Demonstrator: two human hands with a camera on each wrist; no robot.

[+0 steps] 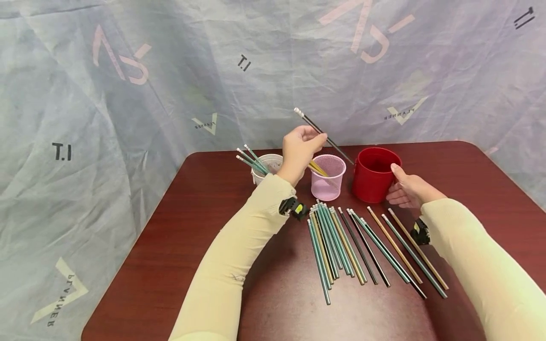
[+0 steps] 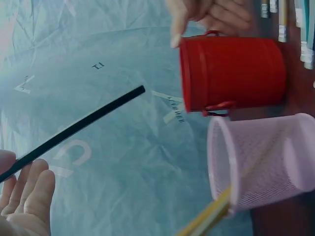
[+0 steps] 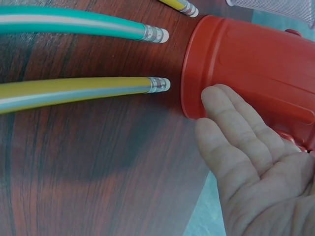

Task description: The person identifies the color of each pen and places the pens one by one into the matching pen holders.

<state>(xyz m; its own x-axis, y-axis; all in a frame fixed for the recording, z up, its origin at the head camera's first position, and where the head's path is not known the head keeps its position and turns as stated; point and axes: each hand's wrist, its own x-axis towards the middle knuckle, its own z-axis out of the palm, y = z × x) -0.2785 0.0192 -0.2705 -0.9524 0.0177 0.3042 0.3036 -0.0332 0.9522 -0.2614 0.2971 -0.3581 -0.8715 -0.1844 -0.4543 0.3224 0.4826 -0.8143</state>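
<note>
My left hand [image 1: 300, 149] pinches a black pencil [image 1: 313, 124] in the air, its white eraser end up to the left. The lower tip slants down toward the red bucket [image 1: 372, 182]. In the left wrist view the plain dark end of that pencil [image 2: 98, 114] points at the bucket, apart from it. My right hand [image 1: 409, 187] is at the bucket's right side, thumb at the rim and fingers extended along the outer wall. Below the left hand, the pink mesh cup [image 1: 327, 187] holds yellow pencils [image 1: 317, 168].
A white container [image 1: 273, 161] with several green pencils [image 1: 251, 161] stands behind the left forearm, partly hidden. Green, yellow and black pencils [image 1: 328, 241] lie in a loose row on the brown table [image 1: 179, 246], eraser ends toward the cups. A grey printed sheet [image 1: 170, 94] hangs behind.
</note>
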